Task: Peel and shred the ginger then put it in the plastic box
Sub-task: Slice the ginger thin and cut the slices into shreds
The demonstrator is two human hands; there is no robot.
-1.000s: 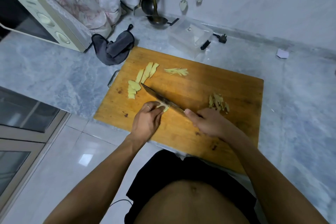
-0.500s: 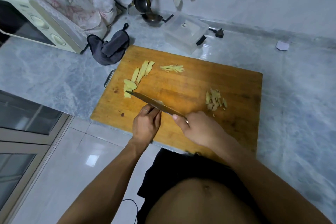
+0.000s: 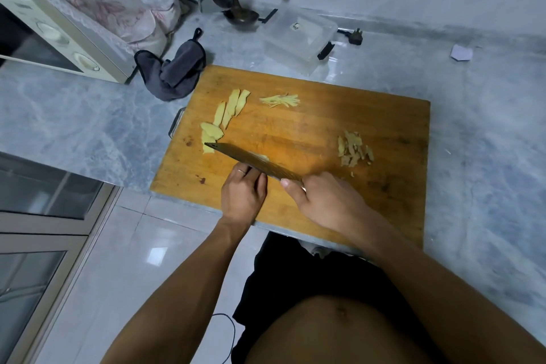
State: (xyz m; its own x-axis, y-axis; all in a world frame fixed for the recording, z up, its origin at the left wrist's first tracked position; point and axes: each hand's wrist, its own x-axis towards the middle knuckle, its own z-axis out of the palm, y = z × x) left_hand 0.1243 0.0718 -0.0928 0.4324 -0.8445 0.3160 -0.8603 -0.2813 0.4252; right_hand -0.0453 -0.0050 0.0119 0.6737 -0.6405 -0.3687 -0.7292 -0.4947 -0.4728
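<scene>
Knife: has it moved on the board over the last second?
Yes. The knife slid left along the cutting board; its tip now overlaps the near ginger slices.

The knife (image 3: 254,163) blade hides most of the ginger piece (image 3: 260,156) under the left hand (image 3: 242,195); the handle is buried in the right hand (image 3: 325,201). The microwave (image 3: 59,38) is cut off at the far left.

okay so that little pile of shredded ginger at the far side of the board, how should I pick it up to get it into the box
Pinch the shredded ginger across the middle of the bundle, coming straight down from above. The strands lie flat and roughly parallel on the cutting board, so fingers closing across them should gather the pile. The plastic box sits just beyond.
</scene>
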